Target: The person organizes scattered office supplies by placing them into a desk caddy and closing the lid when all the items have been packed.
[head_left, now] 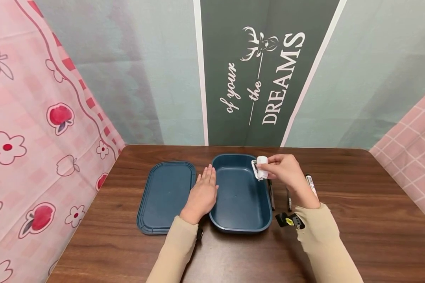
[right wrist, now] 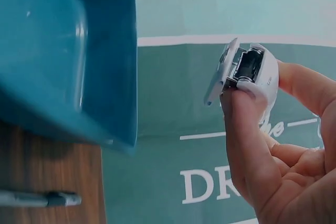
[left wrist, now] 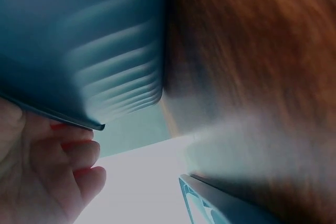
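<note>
A deep blue plastic box (head_left: 235,204) stands uncovered on the table, with its bare floor showing. My left hand (head_left: 202,196) rests along its left rim, fingers straight; in the left wrist view those fingers (left wrist: 84,153) lie just past the rim's edge. Over the box's far right corner, my right hand (head_left: 287,171) pinches a small white device (head_left: 263,167) between thumb and fingers. It looks like a hole punch: the right wrist view shows a white body (right wrist: 270,74), a hinged plate and a dark, spring-like part between them.
To the left of the box lies its matching blue lid (head_left: 166,196). Right of the box are a dark pen (head_left: 271,196), a second slim pen (head_left: 289,200) and a white marker (head_left: 310,182). Patterned cloths hang behind the wooden table (head_left: 357,220) and at its sides.
</note>
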A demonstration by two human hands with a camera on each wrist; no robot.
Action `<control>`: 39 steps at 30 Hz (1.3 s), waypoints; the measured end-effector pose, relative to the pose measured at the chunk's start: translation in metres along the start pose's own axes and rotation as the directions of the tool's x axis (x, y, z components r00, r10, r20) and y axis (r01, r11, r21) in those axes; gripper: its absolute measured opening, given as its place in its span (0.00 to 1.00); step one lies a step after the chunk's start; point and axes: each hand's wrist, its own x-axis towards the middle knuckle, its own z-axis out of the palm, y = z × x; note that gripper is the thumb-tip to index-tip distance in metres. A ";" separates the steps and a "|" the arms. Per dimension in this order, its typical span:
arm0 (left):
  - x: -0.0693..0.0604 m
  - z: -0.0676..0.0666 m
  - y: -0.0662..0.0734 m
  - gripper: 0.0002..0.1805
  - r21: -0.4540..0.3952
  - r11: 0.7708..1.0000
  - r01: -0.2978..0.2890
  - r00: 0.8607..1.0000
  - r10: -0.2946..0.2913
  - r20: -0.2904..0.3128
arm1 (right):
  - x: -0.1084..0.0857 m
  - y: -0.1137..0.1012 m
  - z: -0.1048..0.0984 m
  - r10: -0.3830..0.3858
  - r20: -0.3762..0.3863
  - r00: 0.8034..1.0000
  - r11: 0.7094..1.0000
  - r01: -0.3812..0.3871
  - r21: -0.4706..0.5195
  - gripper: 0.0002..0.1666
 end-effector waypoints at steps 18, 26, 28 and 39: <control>0.002 -0.001 0.001 0.30 0.032 0.999 0.011 1.000 -0.011 0.000 | 0.037 -0.012 0.065 0.011 0.062 0.998 0.979 0.002 -0.202 0.16; 0.001 -0.001 0.001 0.29 0.058 0.998 -0.009 1.000 0.010 -0.016 | 0.053 -0.005 0.094 0.077 0.115 0.990 0.943 -0.035 -0.331 0.16; 0.001 0.000 0.000 0.29 0.058 0.998 -0.012 1.000 0.013 -0.017 | 0.057 -0.003 0.100 0.085 0.116 0.990 0.932 -0.038 -0.361 0.17; 0.001 -0.001 -0.001 0.29 0.062 0.998 -0.020 1.000 0.021 -0.012 | 0.064 0.007 0.125 0.062 0.080 0.995 0.879 -0.016 -0.477 0.15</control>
